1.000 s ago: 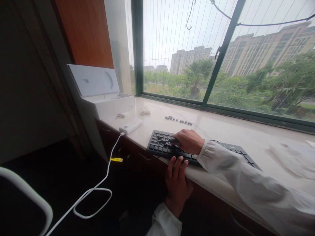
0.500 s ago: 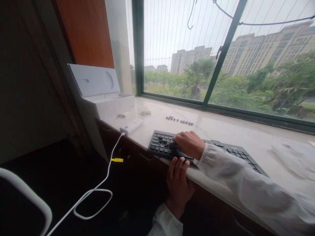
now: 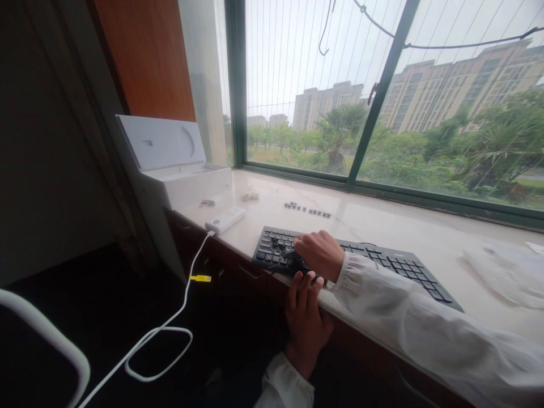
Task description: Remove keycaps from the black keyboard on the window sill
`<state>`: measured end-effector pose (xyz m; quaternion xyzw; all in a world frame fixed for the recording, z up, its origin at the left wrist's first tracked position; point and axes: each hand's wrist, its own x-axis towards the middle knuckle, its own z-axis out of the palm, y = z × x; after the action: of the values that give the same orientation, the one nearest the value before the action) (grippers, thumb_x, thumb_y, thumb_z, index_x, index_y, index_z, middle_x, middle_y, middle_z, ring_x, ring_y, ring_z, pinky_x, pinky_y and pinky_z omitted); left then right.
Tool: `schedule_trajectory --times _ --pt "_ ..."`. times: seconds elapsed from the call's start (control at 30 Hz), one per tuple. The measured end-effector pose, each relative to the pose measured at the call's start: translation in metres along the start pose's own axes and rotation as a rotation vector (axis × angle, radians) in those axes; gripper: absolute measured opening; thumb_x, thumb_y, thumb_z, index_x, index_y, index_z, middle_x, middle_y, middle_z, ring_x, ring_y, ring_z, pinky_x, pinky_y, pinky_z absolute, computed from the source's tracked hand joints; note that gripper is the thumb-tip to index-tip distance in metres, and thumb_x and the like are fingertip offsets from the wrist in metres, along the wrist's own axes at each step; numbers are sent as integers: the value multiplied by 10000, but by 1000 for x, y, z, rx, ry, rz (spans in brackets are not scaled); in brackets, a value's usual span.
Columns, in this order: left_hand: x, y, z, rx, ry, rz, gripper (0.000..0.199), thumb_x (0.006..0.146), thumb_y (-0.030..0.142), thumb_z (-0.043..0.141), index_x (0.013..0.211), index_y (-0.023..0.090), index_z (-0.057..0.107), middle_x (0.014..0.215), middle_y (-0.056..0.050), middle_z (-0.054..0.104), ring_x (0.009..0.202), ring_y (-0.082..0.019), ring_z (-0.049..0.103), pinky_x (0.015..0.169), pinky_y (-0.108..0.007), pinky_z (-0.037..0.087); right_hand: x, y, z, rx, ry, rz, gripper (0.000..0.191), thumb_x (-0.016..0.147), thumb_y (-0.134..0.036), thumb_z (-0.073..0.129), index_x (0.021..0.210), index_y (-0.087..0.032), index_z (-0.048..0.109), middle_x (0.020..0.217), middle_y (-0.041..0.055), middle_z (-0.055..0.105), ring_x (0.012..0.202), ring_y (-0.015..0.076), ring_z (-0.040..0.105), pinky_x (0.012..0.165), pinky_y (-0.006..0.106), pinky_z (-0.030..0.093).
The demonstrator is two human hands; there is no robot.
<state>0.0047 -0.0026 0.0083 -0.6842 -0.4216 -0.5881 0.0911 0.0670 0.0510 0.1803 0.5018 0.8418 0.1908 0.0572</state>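
Observation:
A black keyboard [image 3: 399, 266] lies along the front edge of the pale sill, with several keycaps off at its left part, where open sockets [image 3: 278, 245] show. My right hand [image 3: 321, 255] is closed over that part, around a dark slim tool [image 3: 293, 255] whose tip points left among the keys. What kind of tool it is, I cannot tell. Below it, my left hand [image 3: 308, 311] has its fingers stretched up against the keyboard's front edge. Behind the keyboard, loose black keycaps [image 3: 308, 209] stand in a short row.
An open white box [image 3: 195, 184] stands at the left end of the sill [image 3: 263, 212]. Near it lie a white power bank [image 3: 225, 219] with a white cable [image 3: 189, 289] hanging down, and a small metal item [image 3: 207, 202]. Crumpled clear plastic [image 3: 501, 272] lies at right.
My right hand and the tool have shifted slightly left over the keys, with the tool's angle a little changed. My left hand stays at the front edge. The whole view has moved slightly.

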Motion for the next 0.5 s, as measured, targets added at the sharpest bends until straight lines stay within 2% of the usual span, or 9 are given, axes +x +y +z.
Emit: schedule_trajectory --times 0.27,0.5 --pt "-3 -1 2 29 -5 -12 323 775 188 477 1067 173 615 1177 -95 646 1276 -243 479 1031 -373 427 -2 -14 -7 65 -48 129 254 909 -133 428 866 -135 679 865 135 700 826 253 688 609 302 406" --pt "-3 -1 2 31 -19 -7 331 770 195 483 1072 175 617 1176 -88 649 1274 -247 483 1031 -376 426 0 -14 -7 98 -86 202 238 879 -121 448 887 -137 685 903 160 709 849 255 691 697 321 450"
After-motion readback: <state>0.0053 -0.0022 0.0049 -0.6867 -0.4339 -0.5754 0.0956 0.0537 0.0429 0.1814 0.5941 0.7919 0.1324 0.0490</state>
